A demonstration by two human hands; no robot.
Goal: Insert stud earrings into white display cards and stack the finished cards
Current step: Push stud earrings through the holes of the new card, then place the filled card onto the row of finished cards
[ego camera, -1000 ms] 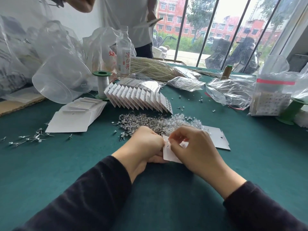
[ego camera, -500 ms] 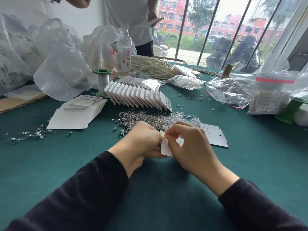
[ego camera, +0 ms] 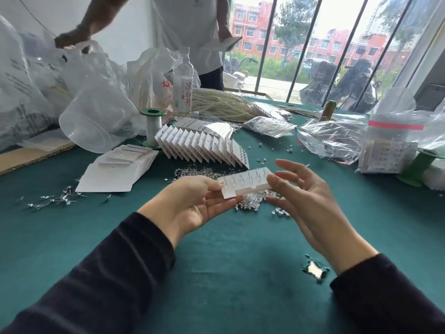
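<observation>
A: White card [ego camera: 245, 185] with rows of stud posts standing up from it, held flat above the green table [ego camera: 216, 256].

B: Pinched at which end?

A: Near-left end, between thumb and fingers of the left hand [ego camera: 192, 203]; that grip clenched on the card. Far-right end touching the thumb of the right hand [ego camera: 310, 201], fingers spread and loose; hard to tell whether that counts as a hold.

B: Below the card?

A: Heap of loose studs [ego camera: 255, 202] and clear backs directly under both hands, on the table.

B: Finished ones?

A: Fanned row of filled cards [ego camera: 204, 148] beyond the left grip, overlapping like roof tiles, well apart from the held card. Left of that row, a stack of blank cards [ego camera: 113, 175], with scattered metal pins [ego camera: 55, 201] further left.

B: Behind those?

A: Green-ended spool [ego camera: 153, 127], a clear tub [ego camera: 96, 121] on its side, a water bottle [ego camera: 183, 83] upright, strands of pearl beads [ego camera: 221, 104]. Far right of the right grip, clear plastic bags [ego camera: 334, 138] and another green spool [ego camera: 419, 165]. Across the table, a standing person [ego camera: 190, 30] in a white shirt, one hand on a plastic bag.
</observation>
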